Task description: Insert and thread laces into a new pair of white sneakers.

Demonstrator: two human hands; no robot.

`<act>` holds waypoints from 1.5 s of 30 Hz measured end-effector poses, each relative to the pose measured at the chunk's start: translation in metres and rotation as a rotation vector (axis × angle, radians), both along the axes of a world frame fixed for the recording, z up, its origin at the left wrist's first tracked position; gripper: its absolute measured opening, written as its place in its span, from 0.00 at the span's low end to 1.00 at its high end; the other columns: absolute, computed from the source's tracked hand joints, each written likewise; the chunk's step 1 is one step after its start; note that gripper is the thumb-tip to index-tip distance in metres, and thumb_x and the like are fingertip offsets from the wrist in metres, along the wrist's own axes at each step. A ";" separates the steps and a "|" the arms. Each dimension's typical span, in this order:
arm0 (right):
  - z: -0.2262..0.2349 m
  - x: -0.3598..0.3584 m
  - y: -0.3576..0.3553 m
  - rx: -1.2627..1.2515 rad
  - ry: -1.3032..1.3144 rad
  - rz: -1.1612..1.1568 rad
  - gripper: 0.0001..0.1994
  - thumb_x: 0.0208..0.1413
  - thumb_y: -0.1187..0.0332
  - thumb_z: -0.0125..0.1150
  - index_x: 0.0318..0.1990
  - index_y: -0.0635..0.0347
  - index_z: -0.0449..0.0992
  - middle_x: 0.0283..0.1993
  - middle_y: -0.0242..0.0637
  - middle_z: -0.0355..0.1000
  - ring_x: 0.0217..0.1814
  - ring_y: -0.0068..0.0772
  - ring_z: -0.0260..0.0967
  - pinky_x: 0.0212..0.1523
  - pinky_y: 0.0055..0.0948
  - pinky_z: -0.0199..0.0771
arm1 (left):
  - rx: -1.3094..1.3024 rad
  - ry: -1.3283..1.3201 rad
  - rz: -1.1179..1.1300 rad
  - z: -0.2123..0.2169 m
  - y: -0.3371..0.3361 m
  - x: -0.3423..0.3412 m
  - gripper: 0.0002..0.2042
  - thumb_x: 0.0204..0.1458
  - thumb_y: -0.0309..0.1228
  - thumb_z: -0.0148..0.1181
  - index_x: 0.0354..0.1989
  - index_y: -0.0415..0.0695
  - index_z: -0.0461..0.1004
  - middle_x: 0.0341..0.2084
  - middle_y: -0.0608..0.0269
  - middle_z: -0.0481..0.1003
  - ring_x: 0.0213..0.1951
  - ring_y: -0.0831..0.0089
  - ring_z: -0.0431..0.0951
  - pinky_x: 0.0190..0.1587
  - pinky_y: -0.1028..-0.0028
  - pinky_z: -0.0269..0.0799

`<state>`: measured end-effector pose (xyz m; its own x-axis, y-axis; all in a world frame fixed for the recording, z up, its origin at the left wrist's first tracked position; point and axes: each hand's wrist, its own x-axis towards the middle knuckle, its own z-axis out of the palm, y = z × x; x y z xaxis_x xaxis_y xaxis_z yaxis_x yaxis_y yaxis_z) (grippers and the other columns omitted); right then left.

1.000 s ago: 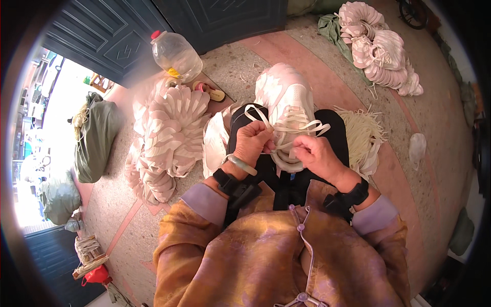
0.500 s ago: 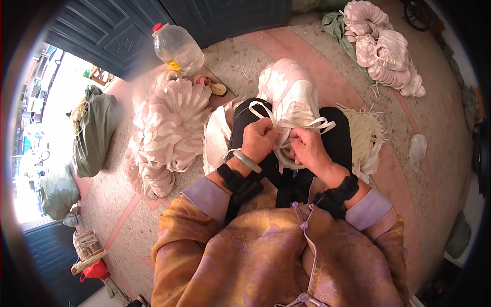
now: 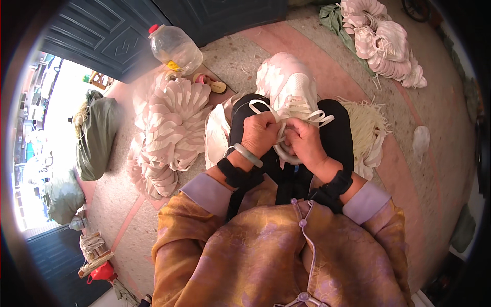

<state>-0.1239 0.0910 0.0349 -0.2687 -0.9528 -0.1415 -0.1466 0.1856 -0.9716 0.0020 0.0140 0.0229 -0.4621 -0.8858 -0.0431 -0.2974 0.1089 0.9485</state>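
A stack of white and pale pink shoe uppers (image 3: 287, 77) lies between my knees, its collar opening toward me. White shoelace (image 3: 322, 121) is threaded through the eyelets of the topmost upper, with loops standing out to the left and right. My left hand (image 3: 259, 134), a bangle on its wrist, pinches the lace at the left of the collar. Close beside it, my right hand (image 3: 305, 140) has thumb and fingers closed on the lace too. The fingertips nearly meet, hiding the bit of lace between them.
Heaped uppers (image 3: 174, 123) lie on the floor at left, beside a large clear bottle (image 3: 176, 51) and a sandal (image 3: 210, 83). Pale cords (image 3: 365, 123) hang by my right knee. More bundled uppers (image 3: 383, 43) lie far right. A green sack (image 3: 96, 138) stands near the doorway.
My right hand has shifted a little left and up, toward my left hand. The lace loop at right has drawn slightly inward. The whole view has tilted slightly.
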 end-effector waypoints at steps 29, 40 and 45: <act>-0.014 -0.027 0.012 -0.283 0.582 0.016 0.03 0.46 0.73 0.54 0.25 0.62 0.72 0.22 0.50 0.70 0.27 0.54 0.69 0.27 0.44 0.68 | 0.551 0.319 0.211 0.024 0.001 -0.019 0.05 0.49 0.28 0.55 0.26 0.41 0.71 0.14 0.67 0.67 0.12 0.79 0.64 0.15 0.79 0.58; 0.035 -0.123 0.123 0.172 -0.080 0.019 0.06 0.55 0.70 0.53 0.28 0.62 0.72 0.18 0.28 0.66 0.18 0.13 0.61 0.20 0.16 0.62 | 0.550 0.385 0.216 0.021 0.000 0.001 0.05 0.51 0.28 0.53 0.34 0.40 0.72 0.18 0.64 0.73 0.15 0.78 0.70 0.17 0.81 0.66; 0.008 -0.133 0.103 0.103 -0.196 -0.177 0.08 0.56 0.67 0.54 0.30 0.62 0.72 0.19 0.28 0.65 0.16 0.13 0.57 0.20 0.16 0.64 | 0.434 0.359 0.303 0.024 -0.018 0.038 0.07 0.49 0.24 0.54 0.37 0.41 0.72 0.21 0.62 0.75 0.17 0.77 0.73 0.18 0.81 0.67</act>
